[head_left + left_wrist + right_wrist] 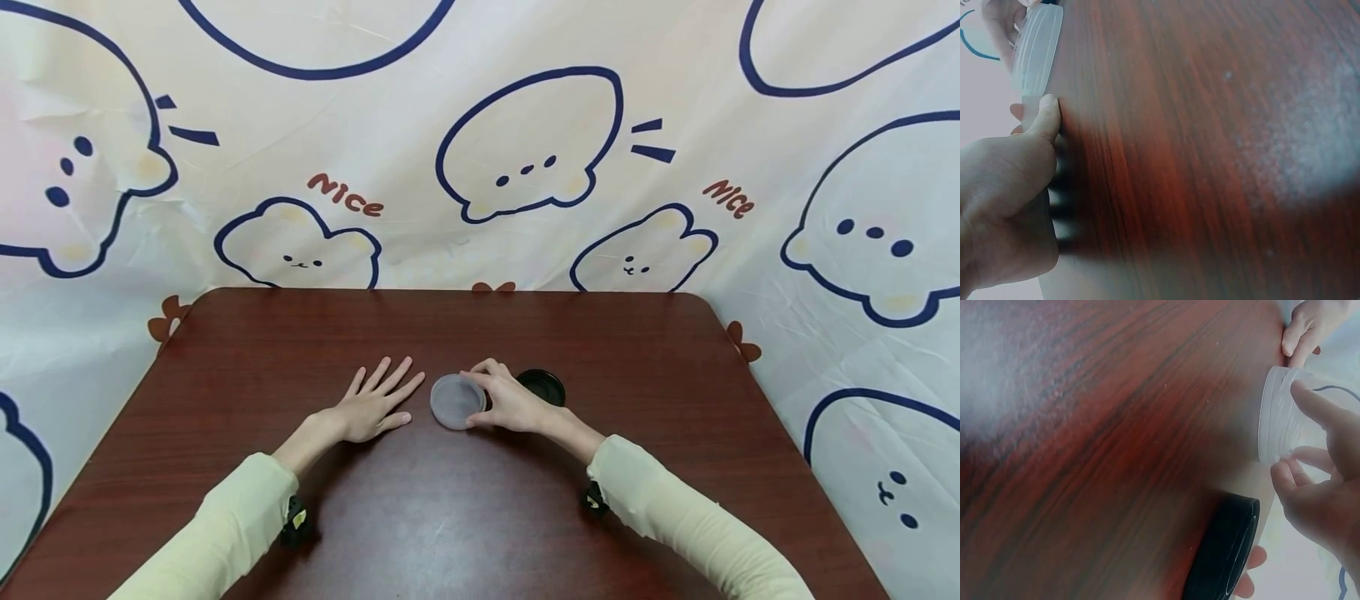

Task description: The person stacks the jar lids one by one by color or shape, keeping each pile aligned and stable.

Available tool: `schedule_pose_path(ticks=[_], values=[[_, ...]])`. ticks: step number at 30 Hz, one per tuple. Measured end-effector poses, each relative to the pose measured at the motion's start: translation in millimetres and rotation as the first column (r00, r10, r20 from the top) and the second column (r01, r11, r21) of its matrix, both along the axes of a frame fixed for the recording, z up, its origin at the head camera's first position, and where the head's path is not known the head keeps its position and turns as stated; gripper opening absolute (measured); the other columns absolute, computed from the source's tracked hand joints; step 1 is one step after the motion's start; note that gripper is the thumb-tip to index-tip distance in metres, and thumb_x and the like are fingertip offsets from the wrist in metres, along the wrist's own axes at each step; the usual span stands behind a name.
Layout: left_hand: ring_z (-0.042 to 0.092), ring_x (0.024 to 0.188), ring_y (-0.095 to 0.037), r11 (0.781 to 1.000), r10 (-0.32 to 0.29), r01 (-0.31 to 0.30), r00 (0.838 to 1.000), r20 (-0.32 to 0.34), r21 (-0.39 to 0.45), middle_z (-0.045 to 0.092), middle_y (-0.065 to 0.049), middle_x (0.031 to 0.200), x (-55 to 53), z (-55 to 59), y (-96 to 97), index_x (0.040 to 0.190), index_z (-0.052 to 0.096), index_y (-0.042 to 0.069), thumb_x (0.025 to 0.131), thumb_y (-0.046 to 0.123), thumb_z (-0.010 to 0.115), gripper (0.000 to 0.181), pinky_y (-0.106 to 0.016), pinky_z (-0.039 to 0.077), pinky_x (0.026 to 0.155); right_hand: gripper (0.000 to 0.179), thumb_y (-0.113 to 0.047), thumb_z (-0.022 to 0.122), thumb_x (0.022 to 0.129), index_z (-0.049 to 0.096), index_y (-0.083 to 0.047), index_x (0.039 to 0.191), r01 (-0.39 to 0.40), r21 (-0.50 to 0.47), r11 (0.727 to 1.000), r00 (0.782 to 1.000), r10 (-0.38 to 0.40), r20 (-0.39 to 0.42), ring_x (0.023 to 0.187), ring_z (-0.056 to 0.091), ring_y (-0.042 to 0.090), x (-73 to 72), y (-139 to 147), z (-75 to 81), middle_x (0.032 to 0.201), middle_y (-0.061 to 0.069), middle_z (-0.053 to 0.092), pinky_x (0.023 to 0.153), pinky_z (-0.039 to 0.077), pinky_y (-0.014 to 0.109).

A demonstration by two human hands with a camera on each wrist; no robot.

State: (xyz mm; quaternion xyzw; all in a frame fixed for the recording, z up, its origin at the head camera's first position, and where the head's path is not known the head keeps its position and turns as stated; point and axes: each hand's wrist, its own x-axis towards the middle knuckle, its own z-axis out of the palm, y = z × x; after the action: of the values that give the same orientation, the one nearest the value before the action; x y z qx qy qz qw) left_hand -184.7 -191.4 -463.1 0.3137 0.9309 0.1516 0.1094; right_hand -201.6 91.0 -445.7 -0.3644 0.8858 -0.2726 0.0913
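Observation:
A shallow, round, translucent plastic jar sits near the middle of the table, with ridges round its side in both wrist views. My right hand grips it by the side, thumb on one side and fingers on the other. Just behind that hand lies a round black lid, its hollow side facing up and partly covered by the hand in the head view. To the left of the jar, my left hand rests palm down on the tabletop, fingers spread, holding nothing.
The dark reddish-brown wooden table has rounded far corners. A pale cloth printed with cartoon outlines hangs behind and along both sides of it. Dark bands with wrist cameras sit at both sleeves.

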Motion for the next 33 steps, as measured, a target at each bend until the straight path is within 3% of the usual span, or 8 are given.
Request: schedule_pose_path(ticks=[4,11,14,18,22,33], values=[[0.001,0.143,-0.046,1.000,-0.001,0.001,1.000,0.000,0.017,0.006,-0.018,0.160,-1.0,-1.8,-0.9,0.154,0.024,0.013,0.101,0.040,0.046,0.063,-0.068,0.002,0.105,0.072,-0.022,0.080,0.082,0.047,-0.001,0.142,-0.008,-0.002,1.000,1.000,0.008,0.014,0.116,0.042,0.029,-0.9,2,0.1,0.131,0.015,0.043,0.088,0.044,0.038],[-0.003,0.144,-0.040,1.000,0.015,-0.016,1.000,-0.016,-0.019,0.002,-0.012,0.161,-5.9,-16.5,-3.8,0.156,0.020,0.019,0.102,0.044,0.043,0.064,-0.066,0.001,0.107,0.071,-0.021,0.079,0.083,0.046,0.000,0.142,-0.011,-0.024,1.000,1.000,0.012,0.020,0.115,0.042,0.026,-2.0,4,0.0,0.131,0.015,0.042,0.088,0.044,0.036],[-0.003,0.144,-0.041,1.000,0.016,-0.017,1.000,-0.020,-0.018,0.002,-0.013,0.161,-5.8,-18.1,-4.1,0.156,0.020,0.018,0.102,0.044,0.043,0.064,-0.066,0.000,0.106,0.069,-0.018,0.077,0.084,0.045,0.003,0.142,-0.001,-0.085,0.996,0.999,0.005,0.042,0.113,0.049,0.029,-4.4,10,6.1,0.131,0.018,0.041,0.091,0.046,0.038],[-0.002,0.144,-0.043,1.000,0.007,-0.007,1.000,-0.014,-0.011,0.003,-0.015,0.161,-4.6,-12.7,-3.3,0.155,0.021,0.016,0.101,0.043,0.044,0.065,-0.067,0.000,0.106,0.065,-0.016,0.074,0.087,0.045,0.004,0.141,0.062,-0.182,0.981,0.997,-0.052,0.058,0.110,0.056,0.033,-12.2,25,14.4,0.128,0.020,0.042,0.093,0.047,0.041],[-0.002,0.143,-0.044,1.000,0.000,0.000,1.000,0.007,0.004,0.003,-0.016,0.160,-6.2,-5.6,-0.5,0.155,0.021,0.014,0.101,0.041,0.046,0.065,-0.067,-0.001,0.106,0.061,-0.017,0.072,0.088,0.047,0.001,0.141,0.149,-0.212,0.966,0.988,-0.135,0.079,0.113,0.054,0.036,-16.1,47,21.5,0.128,0.019,0.042,0.094,0.046,0.044],[-0.005,0.143,-0.044,1.000,-0.005,0.005,1.000,0.021,0.008,0.000,-0.015,0.161,-9.4,-13.6,-2.7,0.155,0.019,0.016,0.101,0.045,0.044,0.067,-0.067,-0.003,0.105,0.052,-0.018,0.065,0.094,0.048,-0.003,0.141,0.318,-0.210,0.925,0.948,-0.304,0.096,0.112,0.054,0.041,2.8,88,17.2,0.139,0.021,0.034,0.094,0.045,0.049]])
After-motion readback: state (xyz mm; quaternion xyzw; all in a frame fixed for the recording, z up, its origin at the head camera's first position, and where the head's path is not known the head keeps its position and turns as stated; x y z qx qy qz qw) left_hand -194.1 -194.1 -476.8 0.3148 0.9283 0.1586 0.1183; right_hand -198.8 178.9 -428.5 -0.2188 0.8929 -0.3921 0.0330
